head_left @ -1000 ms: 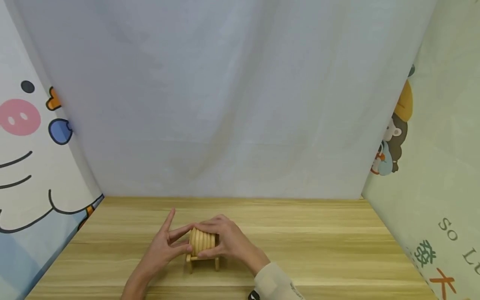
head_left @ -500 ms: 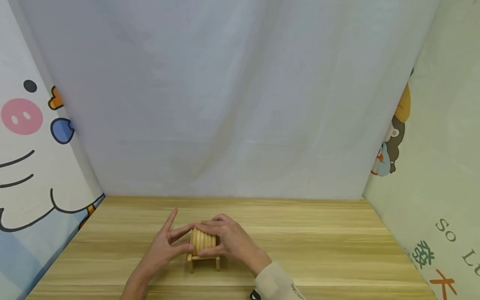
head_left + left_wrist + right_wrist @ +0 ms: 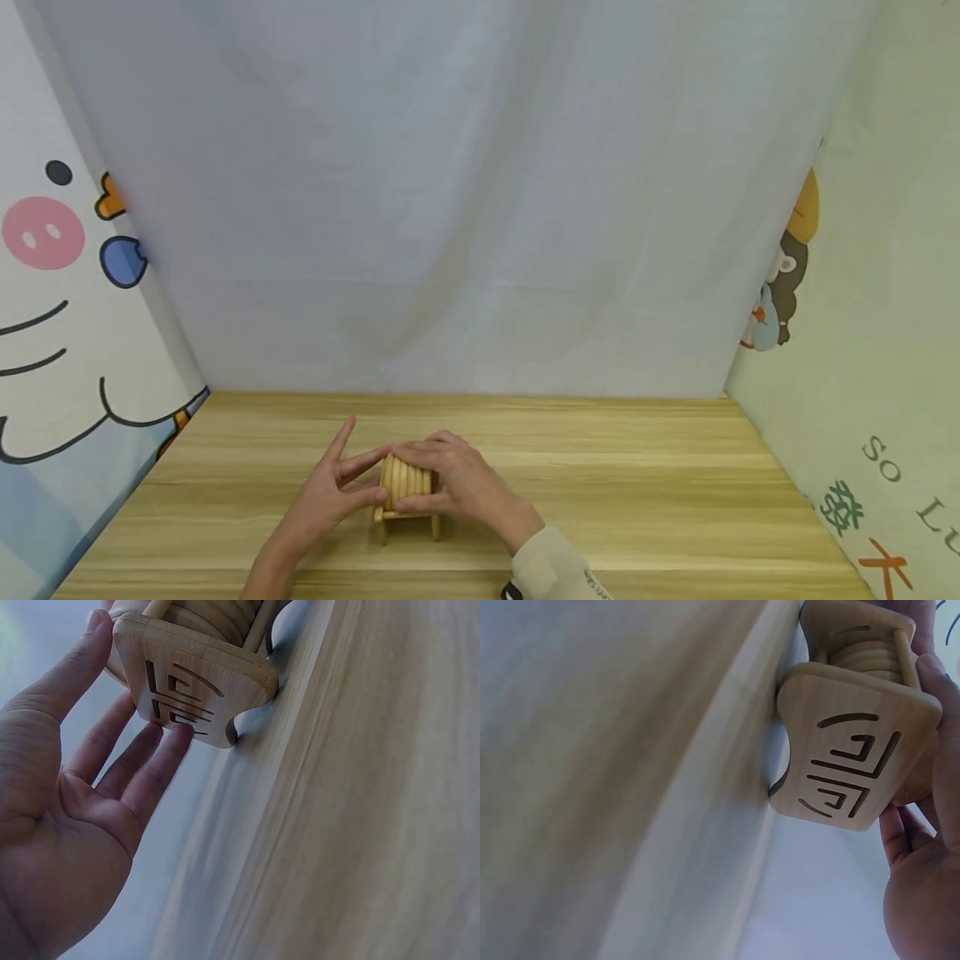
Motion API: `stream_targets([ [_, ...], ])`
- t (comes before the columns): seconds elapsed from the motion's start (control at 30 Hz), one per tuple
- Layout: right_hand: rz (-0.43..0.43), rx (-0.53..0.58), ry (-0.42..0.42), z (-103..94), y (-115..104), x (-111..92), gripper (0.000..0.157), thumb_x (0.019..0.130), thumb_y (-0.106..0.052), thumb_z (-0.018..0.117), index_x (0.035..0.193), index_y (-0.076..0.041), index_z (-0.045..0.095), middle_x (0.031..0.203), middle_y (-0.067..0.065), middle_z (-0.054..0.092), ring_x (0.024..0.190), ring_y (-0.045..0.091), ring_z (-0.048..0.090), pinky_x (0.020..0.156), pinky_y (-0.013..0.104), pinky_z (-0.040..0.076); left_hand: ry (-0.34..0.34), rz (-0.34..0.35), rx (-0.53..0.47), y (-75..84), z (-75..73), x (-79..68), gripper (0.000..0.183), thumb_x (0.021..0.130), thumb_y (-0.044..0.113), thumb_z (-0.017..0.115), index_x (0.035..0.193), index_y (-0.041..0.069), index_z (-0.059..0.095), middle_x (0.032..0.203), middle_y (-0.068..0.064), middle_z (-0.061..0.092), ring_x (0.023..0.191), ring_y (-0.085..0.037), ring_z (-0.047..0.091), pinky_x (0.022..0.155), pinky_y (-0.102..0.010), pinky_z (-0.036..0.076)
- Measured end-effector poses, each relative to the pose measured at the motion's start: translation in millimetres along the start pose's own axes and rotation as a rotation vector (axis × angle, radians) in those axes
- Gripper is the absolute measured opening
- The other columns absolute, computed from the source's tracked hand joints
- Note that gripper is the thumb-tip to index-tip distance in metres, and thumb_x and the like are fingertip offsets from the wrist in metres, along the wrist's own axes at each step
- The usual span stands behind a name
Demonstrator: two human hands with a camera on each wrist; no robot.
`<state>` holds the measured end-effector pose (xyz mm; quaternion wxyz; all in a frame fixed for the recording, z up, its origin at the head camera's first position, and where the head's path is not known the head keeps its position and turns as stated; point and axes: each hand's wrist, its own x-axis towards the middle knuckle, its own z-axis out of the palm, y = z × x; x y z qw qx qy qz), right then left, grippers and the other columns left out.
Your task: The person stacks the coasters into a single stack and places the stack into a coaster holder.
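A row of round wooden coasters [image 3: 406,482] stands on edge in a small wooden coaster holder [image 3: 407,515]. Patterned cut-outs mark the holder's end panels, one facing the left wrist camera [image 3: 180,686], the other the right [image 3: 855,750]. My left hand [image 3: 322,492] has thumb and index finger at the left end of the row, with another finger stretched up and away. In its wrist view, other fingertips of this hand touch or come very near the end panel. My right hand [image 3: 461,483] grips the coasters from the right, thumb on the near side and fingers over the far side.
The holder is on a wood-grain table [image 3: 637,483]. A pale curtain [image 3: 480,208] hangs behind the table's back edge. Printed panels with cartoon pictures border it on the left [image 3: 45,333] and right [image 3: 862,333].
The view has shifted very slightly. Both hands and the coasters in their holder keep the same arrangement.
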<state>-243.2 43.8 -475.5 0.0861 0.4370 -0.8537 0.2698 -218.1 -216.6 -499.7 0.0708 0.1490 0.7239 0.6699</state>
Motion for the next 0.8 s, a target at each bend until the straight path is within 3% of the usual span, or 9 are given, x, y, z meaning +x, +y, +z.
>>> stream_targets([
  [0.17, 0.027, 0.032, -0.032, -1.3, -1.8, -0.2, 0.081, 0.096, -0.038, 0.090, 0.165, -0.014, 0.056, 0.161, 0.002, 0.062, 0.142, 0.021, 0.060, 0.122, 0.042, 0.049, -0.016, 0.001, -0.014, 0.5, -2.4, -1.4, 0.121, 0.104, 0.007, 0.079, 0.178, 0.019, -0.016, 0.167, -0.025, 0.047, 0.145, -0.052, 0.055, 0.104, -0.032, 0.060],
  [0.3, 0.098, 0.085, -0.035, -3.6, -2.2, -3.5, 0.094, 0.091, -0.038, 0.095, 0.169, -0.015, 0.049, 0.165, 0.005, 0.058, 0.148, 0.025, 0.056, 0.123, 0.047, 0.048, -0.007, -0.002, 0.009, 0.0, -2.8, -2.3, 0.117, 0.106, 0.008, 0.077, 0.178, 0.019, -0.015, 0.168, -0.023, 0.048, 0.150, -0.052, 0.050, 0.104, -0.032, 0.061],
  [0.47, 0.166, 0.178, -0.072, -10.4, -1.1, -19.7, 0.104, 0.092, -0.039, 0.094, 0.176, -0.021, 0.035, 0.176, 0.005, 0.042, 0.160, 0.030, 0.043, 0.126, 0.057, 0.044, 0.026, 0.015, 0.088, 0.4, -0.8, -1.7, 0.097, 0.112, 0.017, 0.069, 0.181, 0.019, 0.001, 0.164, -0.019, 0.056, 0.154, -0.048, 0.048, 0.107, -0.027, 0.057],
  [0.57, 0.187, 0.192, -0.101, -16.3, 0.5, -31.2, 0.104, 0.095, -0.041, 0.090, 0.178, -0.026, 0.029, 0.180, 0.005, 0.034, 0.164, 0.031, 0.037, 0.126, 0.061, 0.042, 0.057, 0.037, 0.138, 1.8, 0.9, -1.7, 0.085, 0.114, 0.018, 0.067, 0.180, 0.017, 0.014, 0.163, -0.018, 0.058, 0.154, -0.046, 0.049, 0.107, -0.022, 0.053],
  [0.7, 0.204, 0.159, -0.089, -29.7, 5.5, -48.0, 0.093, 0.099, -0.044, 0.086, 0.176, -0.023, 0.037, 0.178, 0.008, 0.039, 0.162, 0.033, 0.040, 0.126, 0.061, 0.042, 0.107, 0.075, 0.204, 6.7, -0.1, -3.4, 0.075, 0.115, 0.017, 0.065, 0.178, 0.014, 0.025, 0.165, -0.018, 0.055, 0.153, -0.045, 0.050, 0.106, -0.020, 0.053],
  [0.8, 0.194, 0.090, -0.048, -43.4, 13.3, -64.2, 0.081, 0.102, -0.042, 0.083, 0.171, -0.017, 0.047, 0.171, 0.011, 0.049, 0.155, 0.035, 0.048, 0.124, 0.061, 0.044, 0.143, 0.110, 0.310, 13.5, -4.5, -5.4, 0.070, 0.115, 0.022, 0.065, 0.176, 0.011, 0.032, 0.167, -0.019, 0.054, 0.152, -0.045, 0.051, 0.111, -0.033, 0.057],
])
